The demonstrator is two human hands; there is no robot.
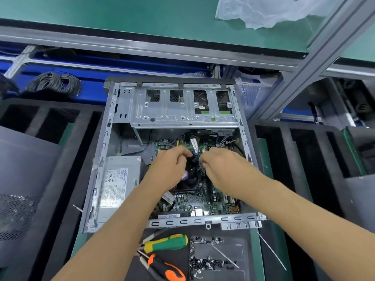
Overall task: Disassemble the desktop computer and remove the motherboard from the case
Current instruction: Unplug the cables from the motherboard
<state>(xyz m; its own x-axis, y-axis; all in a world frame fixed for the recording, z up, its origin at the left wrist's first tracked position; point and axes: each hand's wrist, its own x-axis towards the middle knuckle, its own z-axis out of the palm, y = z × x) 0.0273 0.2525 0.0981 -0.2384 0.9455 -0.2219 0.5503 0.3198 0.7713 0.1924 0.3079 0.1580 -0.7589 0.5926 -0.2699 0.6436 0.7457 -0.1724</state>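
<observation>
An open grey desktop case (95, 185) lies flat in front of me. Its green motherboard (192, 201) sits in the lower right part, with a black CPU fan (189, 176) near its middle. My left hand (168, 169) and my right hand (221, 169) are both inside the case above the fan. Their curled fingers meet at a bundle of black and blue cables (195, 156), and each hand pinches it. What lies under the palms is hidden.
A silver power supply (118, 183) fills the case's left side and a metal drive cage (182, 106) its far end. Before the case lie a green-yellow screwdriver (166, 243), orange-handled pliers (166, 268) and a tray of several screws (215, 258). Black foam racks flank both sides.
</observation>
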